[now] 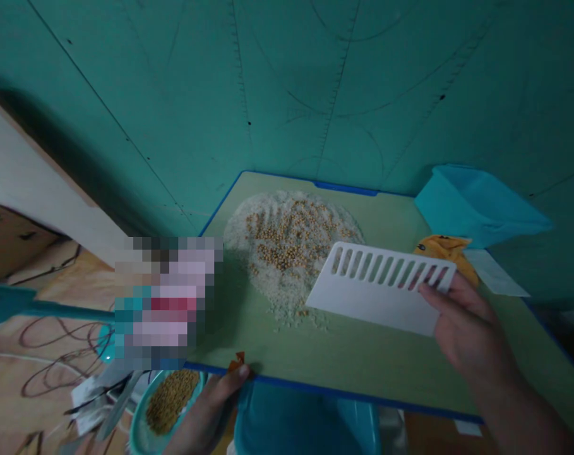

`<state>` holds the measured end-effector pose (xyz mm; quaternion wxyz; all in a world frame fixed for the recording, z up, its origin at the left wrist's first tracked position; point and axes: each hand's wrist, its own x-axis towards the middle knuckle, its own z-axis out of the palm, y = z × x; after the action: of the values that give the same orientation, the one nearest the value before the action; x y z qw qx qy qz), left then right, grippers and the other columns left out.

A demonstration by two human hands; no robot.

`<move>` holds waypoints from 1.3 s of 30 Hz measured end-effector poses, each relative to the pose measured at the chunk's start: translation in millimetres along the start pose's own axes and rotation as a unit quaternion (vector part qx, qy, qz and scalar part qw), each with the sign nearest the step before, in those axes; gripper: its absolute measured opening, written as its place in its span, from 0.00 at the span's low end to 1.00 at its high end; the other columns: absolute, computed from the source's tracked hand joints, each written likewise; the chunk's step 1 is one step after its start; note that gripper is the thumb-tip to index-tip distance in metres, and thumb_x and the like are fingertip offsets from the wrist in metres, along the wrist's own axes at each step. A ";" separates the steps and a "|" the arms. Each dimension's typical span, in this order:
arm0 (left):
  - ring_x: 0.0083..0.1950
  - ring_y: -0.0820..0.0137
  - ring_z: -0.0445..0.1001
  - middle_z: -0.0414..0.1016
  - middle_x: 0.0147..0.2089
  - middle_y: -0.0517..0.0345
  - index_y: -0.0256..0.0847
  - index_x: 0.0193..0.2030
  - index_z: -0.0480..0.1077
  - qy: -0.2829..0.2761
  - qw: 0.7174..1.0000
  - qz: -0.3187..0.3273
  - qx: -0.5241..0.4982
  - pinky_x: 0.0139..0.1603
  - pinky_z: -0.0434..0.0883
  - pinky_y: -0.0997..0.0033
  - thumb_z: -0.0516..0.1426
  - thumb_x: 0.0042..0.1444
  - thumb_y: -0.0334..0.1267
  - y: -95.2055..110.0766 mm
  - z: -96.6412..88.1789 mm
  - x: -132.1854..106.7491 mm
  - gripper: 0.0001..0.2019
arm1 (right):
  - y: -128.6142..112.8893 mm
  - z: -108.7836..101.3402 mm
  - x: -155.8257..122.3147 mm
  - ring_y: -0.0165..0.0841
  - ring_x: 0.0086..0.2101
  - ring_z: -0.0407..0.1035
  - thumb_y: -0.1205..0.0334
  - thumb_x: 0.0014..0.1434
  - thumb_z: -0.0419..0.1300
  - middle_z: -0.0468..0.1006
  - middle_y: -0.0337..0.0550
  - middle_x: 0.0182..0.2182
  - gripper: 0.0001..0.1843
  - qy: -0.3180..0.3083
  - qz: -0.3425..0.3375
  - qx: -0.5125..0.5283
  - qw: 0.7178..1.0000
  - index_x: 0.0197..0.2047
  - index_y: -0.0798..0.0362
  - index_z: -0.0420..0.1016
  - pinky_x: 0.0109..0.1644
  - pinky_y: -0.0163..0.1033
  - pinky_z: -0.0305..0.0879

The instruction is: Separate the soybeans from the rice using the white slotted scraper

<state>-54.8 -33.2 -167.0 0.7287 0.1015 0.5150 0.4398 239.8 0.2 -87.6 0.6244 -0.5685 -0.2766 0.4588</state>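
A green tray with a blue rim (343, 360) lies tilted before me, its near edge held up by my left hand (211, 407), thumb on the rim and fingers under it. On the tray spreads a heap of white rice (277, 287) mixed with yellow-brown beans (289, 234). My right hand (471, 335) grips a white slotted plastic scraper (376, 287) at its right end. The scraper's left edge rests on the right side of the heap.
A teal bowl of brown grain (170, 401) sits below the tray's near-left corner. A teal scoop-like container (476, 202) and an orange object (445, 249) lie at the tray's right. A teal cutting mat (287, 88) covers the table behind. Cables lie on the floor at left.
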 end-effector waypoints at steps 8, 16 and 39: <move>0.49 0.52 0.74 0.83 0.30 0.52 0.40 0.27 0.77 0.000 1.000 -0.011 -0.003 0.52 0.68 0.58 0.66 0.34 0.33 5.6 5.4 -3.5 0.09 | 11.8 3.5 11.8 0.43 0.38 0.72 0.61 0.46 0.66 0.79 0.37 0.31 0.10 -0.020 0.029 -0.014 0.999 0.34 0.45 0.74 0.47 0.50 0.65; 0.44 0.53 0.77 0.83 0.29 0.52 0.40 0.28 0.76 -0.014 0.998 -0.038 0.043 0.50 0.69 0.55 0.65 0.38 0.40 2.1 -1.0 -2.2 0.08 | 17.5 2.6 10.4 0.46 0.37 0.73 0.60 0.40 0.68 0.80 0.41 0.30 0.13 -0.007 0.039 -0.002 0.999 0.33 0.45 0.75 0.44 0.53 0.67; 0.50 0.52 0.74 0.82 0.38 0.51 0.39 0.40 0.76 -0.019 0.999 0.006 0.035 0.53 0.67 0.56 0.65 0.38 0.39 -0.6 1.9 -1.7 0.18 | 28.8 4.8 2.7 0.40 0.35 0.73 0.59 0.44 0.67 0.79 0.40 0.29 0.10 -0.098 0.072 0.016 0.992 0.33 0.48 0.75 0.37 0.41 0.67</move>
<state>-53.0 -34.2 -165.4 0.7316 0.1384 0.5160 0.4234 229.4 2.8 -114.9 0.5686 -0.5290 -0.2876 0.5605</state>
